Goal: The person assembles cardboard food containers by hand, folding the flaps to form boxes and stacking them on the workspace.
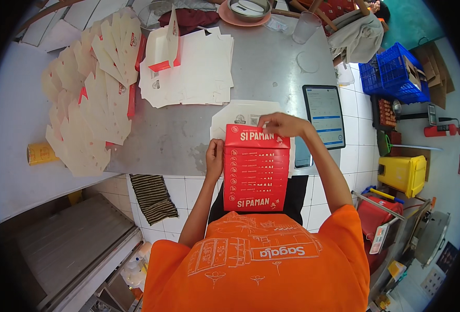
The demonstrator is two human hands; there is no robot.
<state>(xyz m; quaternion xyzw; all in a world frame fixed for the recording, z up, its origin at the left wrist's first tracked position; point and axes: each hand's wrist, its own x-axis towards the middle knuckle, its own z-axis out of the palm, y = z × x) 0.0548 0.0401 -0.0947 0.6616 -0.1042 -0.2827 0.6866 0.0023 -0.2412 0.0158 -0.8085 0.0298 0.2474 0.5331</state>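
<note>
Left grip (pixel 215 156) holding red cartons (pixel 257 161); right grip (pixel 283 126) at top edge, closure unclear; white lettering (pixel 253 203) across fronts.

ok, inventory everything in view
table: one, silver, centre
red cartons: several, red, front
stacked cartons: uncounted, white, far centre
open carton: one, white, red, atop stack
piled cartons: uncounted, white, red, left
tablet: one, black, right
tumbler: one, clear, far right
bowl: one, silver, back
crates: at least two, blue, right
bin: one, yellow, right
cloth: one, black striped, floor
shirt: one, orange, bottom
left hand: one, cartons' left edge
right hand: one, topmost red carton
</note>
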